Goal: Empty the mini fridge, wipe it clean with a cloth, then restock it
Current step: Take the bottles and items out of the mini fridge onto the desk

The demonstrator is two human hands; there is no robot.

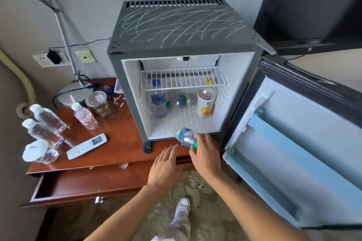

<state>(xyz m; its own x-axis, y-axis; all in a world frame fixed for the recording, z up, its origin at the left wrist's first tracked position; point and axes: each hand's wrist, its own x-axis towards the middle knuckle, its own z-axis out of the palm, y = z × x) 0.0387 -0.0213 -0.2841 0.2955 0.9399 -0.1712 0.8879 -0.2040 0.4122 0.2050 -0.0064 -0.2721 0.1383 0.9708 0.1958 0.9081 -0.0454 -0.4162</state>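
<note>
Right hand (pixel 203 154) has its grip clamped on green-capped bottle (pixel 184 136) at fridge (pixel 241 88) threshold.

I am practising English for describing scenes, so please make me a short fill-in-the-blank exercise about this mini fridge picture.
1. The door of the mini fridge stands ____.
2. The right hand holds a bottle with a green cap; the left hand holds ____.
3. The juice bottle stands under the wire ____.
4. The remote control lies on the ____, left of the fridge.

Missing words: open; nothing; shelf; desk
</note>
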